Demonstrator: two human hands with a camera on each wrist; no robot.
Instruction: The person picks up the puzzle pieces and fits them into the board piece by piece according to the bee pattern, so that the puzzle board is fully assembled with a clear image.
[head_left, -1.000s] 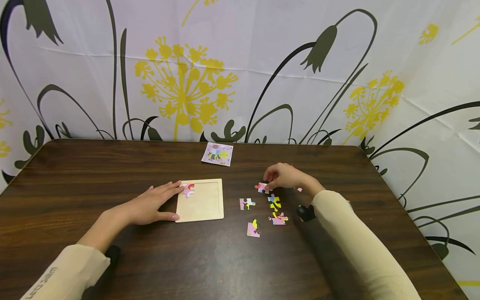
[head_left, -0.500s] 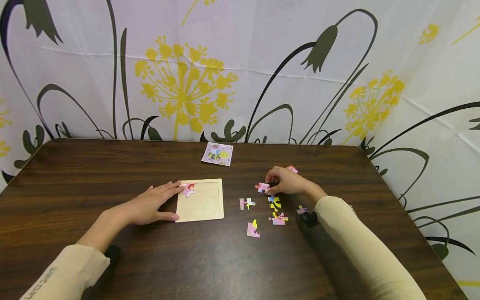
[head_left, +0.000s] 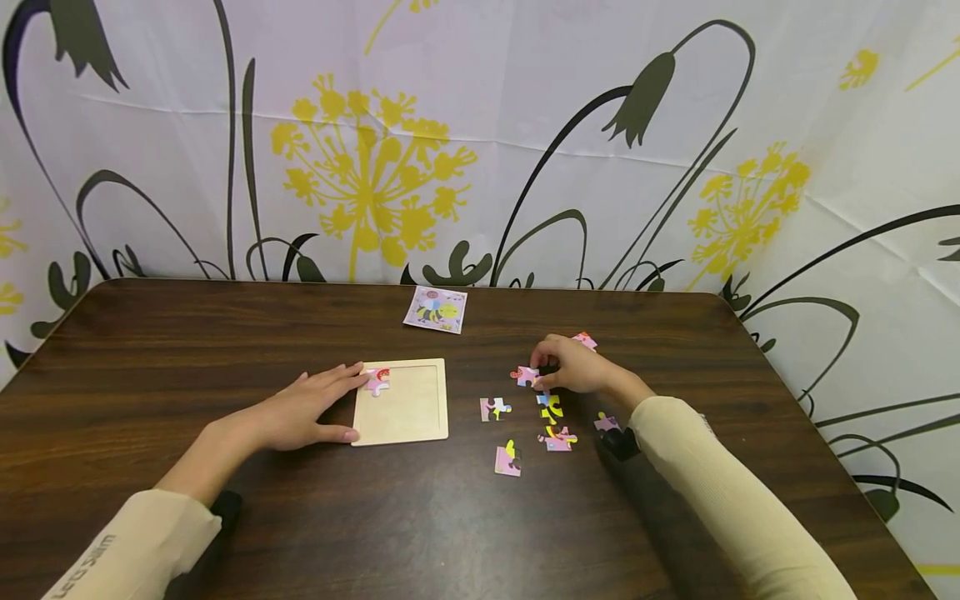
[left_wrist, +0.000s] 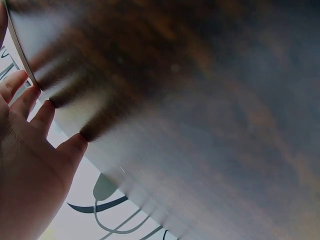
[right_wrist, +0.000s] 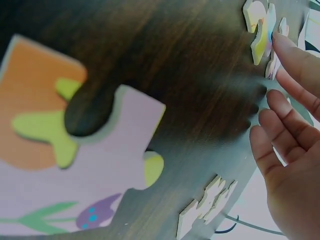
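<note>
My left hand (head_left: 309, 410) rests with straight fingers at the left edge of a pale wooden puzzle tray (head_left: 405, 423), thumb at its near corner. One pink and red jigsaw piece (head_left: 378, 383) lies in the tray's far left corner. My right hand (head_left: 573, 364) has its thumb and forefinger tips at the right edge of another pink and red jigsaw piece (head_left: 525, 376), on the table. In the right wrist view the other fingers are loosely bent. Just below the right thumb lies a blue and yellow jigsaw piece (head_left: 550, 407).
More loose pieces lie around: a pink and white piece (head_left: 495, 409), a pink and yellow piece (head_left: 508, 460), a pink piece (head_left: 558, 439), a purple piece (head_left: 606, 422) and a red-orange piece (head_left: 585, 340). A bee picture card (head_left: 437, 310) lies at the table's back edge.
My right hand has shifted slightly right and nearer to me, uncovering the red-orange and purple pieces. The piece at its fingertips stays in place. The left hand and tray have not moved.
</note>
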